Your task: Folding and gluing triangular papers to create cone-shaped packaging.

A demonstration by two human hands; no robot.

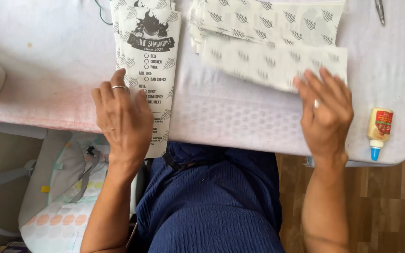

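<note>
The left hand [123, 119] lies flat, fingers spread, pinning a printed paper sleeve [152, 70] at the near edge of the white surface [240, 122]. The right hand [326, 115], fingers loosely open, touches a blank patterned sheet [268, 63] blurred in motion. Judged step: drawing 1 sheet off the stack [263, 21]; next calls for a clean single-sheet slide toward the sleeve. A glue bottle [378, 131] lies right.

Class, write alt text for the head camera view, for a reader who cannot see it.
A person's left hand presses flat on a printed paper food sleeve while the right hand rests on a stack of patterned paper sheets, both on a white table. A small glue bottle lies by the right hand.
</note>
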